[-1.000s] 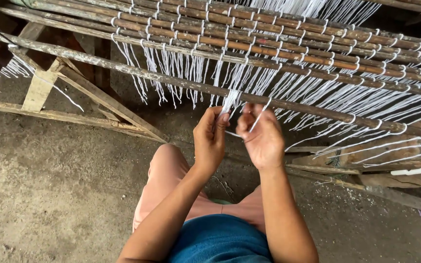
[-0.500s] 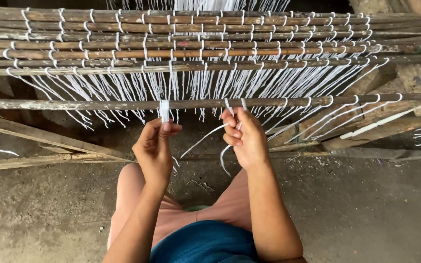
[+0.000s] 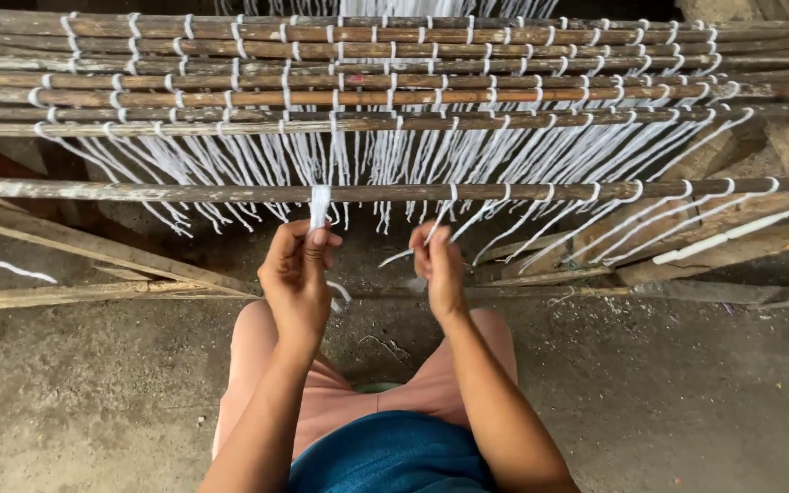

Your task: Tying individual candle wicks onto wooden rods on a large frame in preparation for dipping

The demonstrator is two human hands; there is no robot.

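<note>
Both hands' fingers pinching white cords (image 3: 320, 203) at front wooden pole (image 3: 139, 191), cord-wrapped sticks (image 3: 504, 91) behind.

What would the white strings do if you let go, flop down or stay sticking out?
Probably flop. The strings already hang limp below the poles, so they look soft, not stiff. They seem light: the right hand lifts one with just its fingertips. The bunch pinched by the left hand stays taut only while pulled, and would likely droop too.
</note>
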